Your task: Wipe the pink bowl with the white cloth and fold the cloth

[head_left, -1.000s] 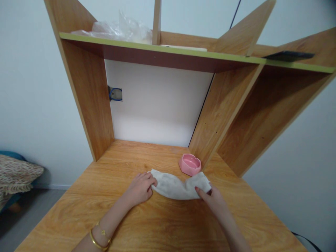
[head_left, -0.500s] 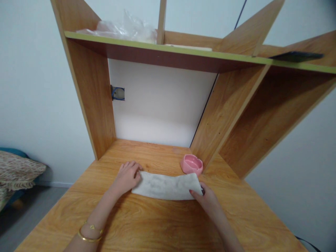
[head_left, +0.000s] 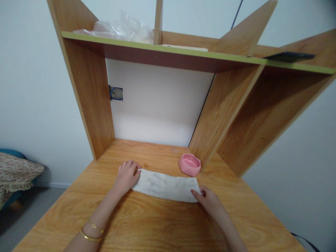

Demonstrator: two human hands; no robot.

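Note:
A long folded strip of whitish cloth (head_left: 165,186) with grey smudges stretches across the wooden desk between my hands. My left hand (head_left: 128,176) pinches its left end, the fingertips partly curled out of sight. At the other end, my right hand (head_left: 207,199) grips the lower right corner, thumb on top and fingers tucked beneath. Just behind the cloth's right half sits a pink faceted ashtray (head_left: 189,164), apart from both hands.
The wooden desk (head_left: 147,224) runs back to upright panels and a shelf (head_left: 157,52). On the shelf lie clear plastic bags (head_left: 123,29) and a dark flat item (head_left: 290,56). An uncovered socket box (head_left: 116,93) shows on the left of the back panel.
The cloth's right end has dropped lower and lies flatter, with my right hand shifted slightly down. My left hand keeps its hold. The whole view has moved a little.

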